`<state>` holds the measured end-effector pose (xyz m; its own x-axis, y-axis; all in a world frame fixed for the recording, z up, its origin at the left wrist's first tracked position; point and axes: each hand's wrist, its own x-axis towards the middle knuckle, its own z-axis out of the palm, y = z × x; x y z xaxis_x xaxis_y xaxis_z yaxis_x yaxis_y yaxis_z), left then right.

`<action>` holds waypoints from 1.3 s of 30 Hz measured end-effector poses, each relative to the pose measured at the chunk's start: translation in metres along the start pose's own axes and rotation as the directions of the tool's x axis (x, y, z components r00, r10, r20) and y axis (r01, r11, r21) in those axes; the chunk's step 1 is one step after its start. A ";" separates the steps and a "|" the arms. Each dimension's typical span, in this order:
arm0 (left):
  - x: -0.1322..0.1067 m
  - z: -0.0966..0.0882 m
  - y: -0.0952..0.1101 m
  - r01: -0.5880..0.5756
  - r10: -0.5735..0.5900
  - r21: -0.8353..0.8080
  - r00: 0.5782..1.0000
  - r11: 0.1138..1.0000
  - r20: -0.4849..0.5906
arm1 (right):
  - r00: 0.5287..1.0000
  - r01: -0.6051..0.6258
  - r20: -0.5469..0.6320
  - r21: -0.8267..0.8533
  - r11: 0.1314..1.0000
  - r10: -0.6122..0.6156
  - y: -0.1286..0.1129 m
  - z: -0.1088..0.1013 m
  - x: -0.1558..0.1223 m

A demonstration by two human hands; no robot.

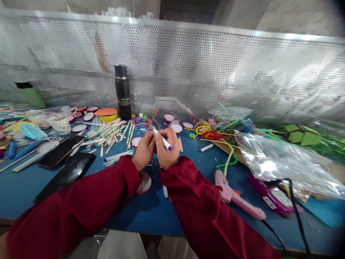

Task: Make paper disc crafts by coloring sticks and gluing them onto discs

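Both of my hands meet over the middle of the blue table. My right hand (168, 147) is closed around a white marker (163, 139) with a purple end, which points down to the right. My left hand (145, 150) is closed right beside it, fingertips bent inward near the marker's other end; whatever it may pinch is hidden. Small brown pieces (155, 116) show just beyond my fingers. Under my wrists lies a round white disc with a red rim (145, 182). More white markers (118, 157) lie left of my left hand.
Wooden sticks (109, 133), a black bottle (123, 92), two dark phones (61, 151) and a paper cup (60, 125) stand or lie leftward. To the right are a pink glue gun (237, 201) with its cord, a purple device (272, 196), pipe cleaners and clear plastic (283, 162). A perforated metal panel (188, 72) runs behind.
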<state>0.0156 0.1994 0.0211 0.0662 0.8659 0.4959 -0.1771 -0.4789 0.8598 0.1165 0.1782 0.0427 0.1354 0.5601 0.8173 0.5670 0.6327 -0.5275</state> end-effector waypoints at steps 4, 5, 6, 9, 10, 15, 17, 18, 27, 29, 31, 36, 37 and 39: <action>0.000 0.000 -0.001 -0.003 0.003 0.007 1.000 1.000 -0.005 | 1.000 0.001 -0.007 -0.008 1.000 -0.001 0.000 0.000 0.000; 0.000 0.000 -0.001 -0.004 0.004 0.009 1.000 1.000 -0.005 | 1.000 -0.001 -0.010 -0.012 1.000 0.001 0.000 0.000 0.000; 0.000 0.000 -0.001 -0.005 0.005 0.010 1.000 1.000 -0.004 | 1.000 -0.003 -0.011 -0.013 1.000 0.003 0.000 0.000 0.001; 0.000 -0.001 0.000 -0.003 0.003 0.006 1.000 1.000 0.007 | 1.000 -0.010 -0.010 -0.004 1.000 0.010 0.000 0.000 0.001; 0.000 -0.001 0.000 -0.002 0.001 0.004 1.000 1.000 0.008 | 1.000 -0.013 -0.005 0.002 1.000 0.013 0.000 0.000 0.001; 0.000 -0.001 0.000 0.009 -0.009 -0.005 1.000 1.000 -0.004 | 1.000 -0.011 0.004 0.007 1.000 0.011 0.000 0.000 0.000; 0.001 -0.001 -0.001 0.009 -0.009 -0.009 1.000 1.000 -0.010 | 1.000 -0.008 0.003 -0.009 1.000 0.008 0.000 0.000 0.000; 0.001 -0.001 -0.001 0.007 -0.007 -0.011 1.000 1.000 -0.009 | 1.000 -0.010 0.002 -0.017 1.000 0.010 0.000 0.000 -0.001; 0.001 -0.002 -0.005 0.014 -0.014 -0.017 1.000 1.000 0.011 | 1.000 -0.001 -0.027 -0.026 1.000 0.001 0.001 0.001 0.000; 0.001 -0.003 -0.005 0.020 -0.020 -0.008 1.000 1.000 0.006 | 1.000 -0.002 -0.030 -0.030 1.000 0.002 0.002 0.001 0.000; 0.000 -0.003 -0.005 0.030 -0.030 -0.006 1.000 1.000 0.004 | 1.000 -0.005 -0.030 -0.035 0.999 0.004 0.002 0.000 0.000; 0.000 -0.003 -0.006 0.032 -0.032 -0.024 0.999 0.999 0.012 | 1.000 -0.012 -0.024 -0.019 1.000 0.011 0.001 0.000 0.000; 0.000 -0.003 -0.006 0.032 -0.032 -0.028 0.999 0.999 0.013 | 1.000 -0.012 -0.025 -0.017 1.000 0.012 0.001 0.000 0.000; 0.000 -0.003 -0.006 0.036 -0.035 -0.038 0.999 0.999 0.016 | 0.999 -0.013 -0.030 -0.013 1.000 0.013 0.001 0.000 0.000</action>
<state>0.0136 0.2032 0.0156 0.0878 0.8799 0.4669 -0.2120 -0.4415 0.8719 0.1175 0.1791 0.0424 0.1666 0.5521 0.8169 0.5755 0.6183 -0.5352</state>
